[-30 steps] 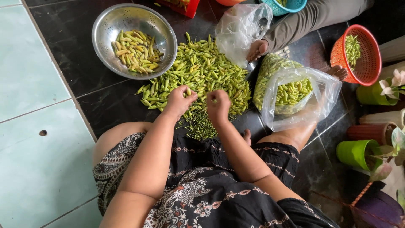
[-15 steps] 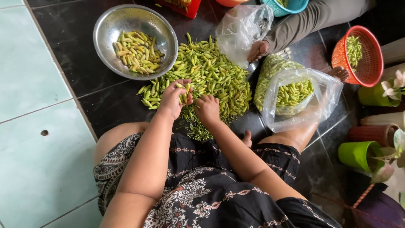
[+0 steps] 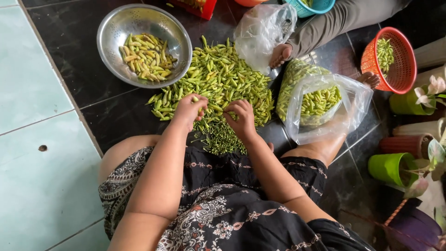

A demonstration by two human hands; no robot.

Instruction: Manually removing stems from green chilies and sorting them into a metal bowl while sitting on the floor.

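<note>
Green chillies (orange basket, silver bowl).

Dark glossy floor tiles, pale green tiles at left, soft daylight

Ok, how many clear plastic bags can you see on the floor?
2. One bag of chilies right of the chili pile; one nearly empty bag above it, by another person's foot. Others may be out of view.
</note>
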